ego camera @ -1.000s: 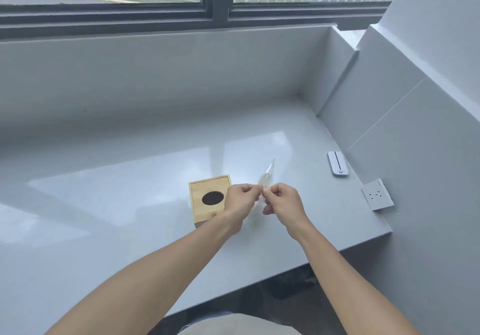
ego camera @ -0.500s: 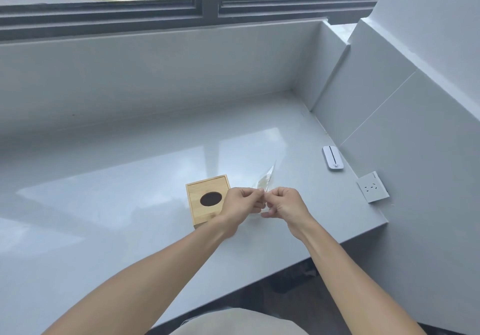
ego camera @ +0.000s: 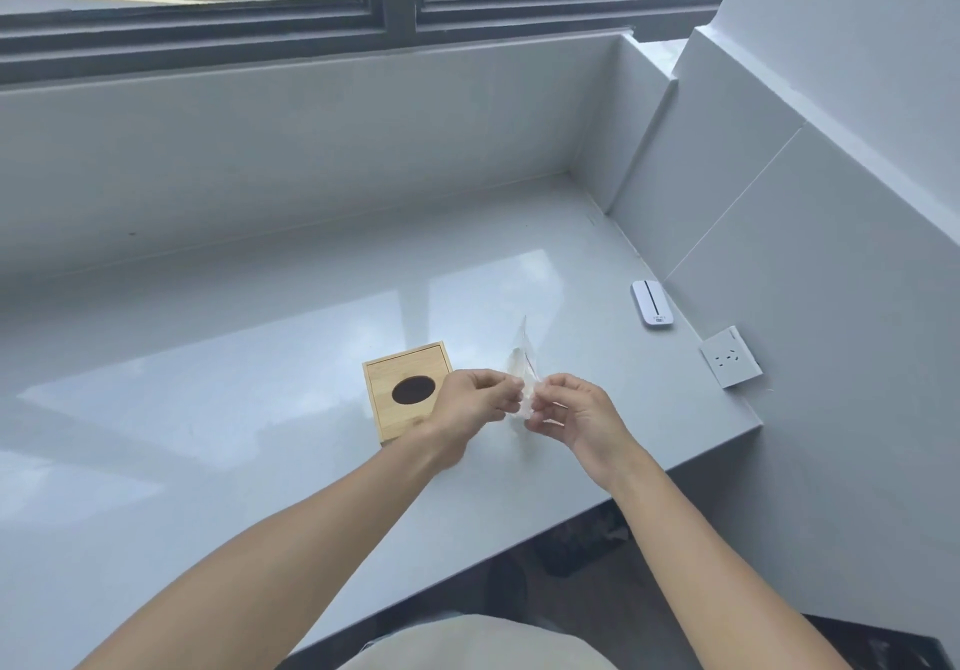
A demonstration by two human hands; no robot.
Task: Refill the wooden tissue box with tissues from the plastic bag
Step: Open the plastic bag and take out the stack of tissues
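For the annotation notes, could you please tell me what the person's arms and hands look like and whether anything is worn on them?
Both forearms are bare up to the frame's lower edge, with no sleeves in sight. The left hand and right hand carry no gloves, and no watch, bracelet or ring is visible on either wrist or on the fingers that show.

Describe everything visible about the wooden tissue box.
The wooden tissue box is a low, square box of light, bamboo-like wood with a thin border line around its top. A dark oval opening sits in the middle of the top, and no tissue shows through it. It rests flat on the glossy grey counter, slightly turned. The left hand overlaps its right edge in the view; whether it touches the box cannot be told.
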